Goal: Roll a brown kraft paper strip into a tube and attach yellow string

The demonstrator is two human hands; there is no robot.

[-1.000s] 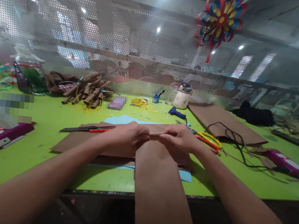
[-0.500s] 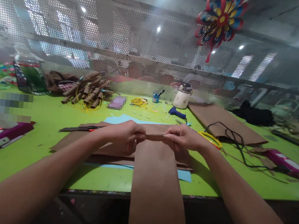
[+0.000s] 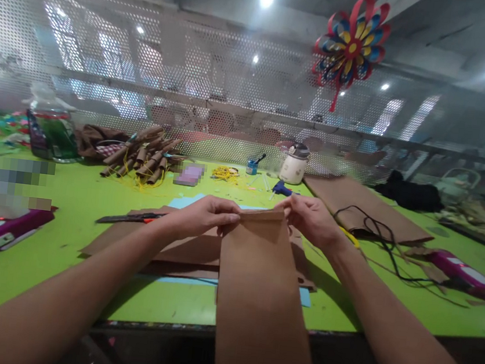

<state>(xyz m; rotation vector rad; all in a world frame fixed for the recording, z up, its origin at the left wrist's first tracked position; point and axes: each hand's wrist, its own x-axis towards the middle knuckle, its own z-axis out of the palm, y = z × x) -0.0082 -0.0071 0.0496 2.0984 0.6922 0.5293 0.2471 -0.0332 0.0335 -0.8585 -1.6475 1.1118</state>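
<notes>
While the left hand [image 3: 203, 215] and right hand [image 3: 313, 220] pinch either end of the folded top of a brown paper strip [image 3: 262, 295] extending past the green table [image 3: 166, 309], even tension should keep that crease straight.

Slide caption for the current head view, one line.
Left hand and right hand pinch the folded far end of a brown strip stretching past the near edge of a green table.

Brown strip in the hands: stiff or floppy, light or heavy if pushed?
The brown strip is probably light: it looks thin and paperlike. Likely bendable too: its top is folded over between the left hand and right hand. Its length past the green table may swing.
</notes>
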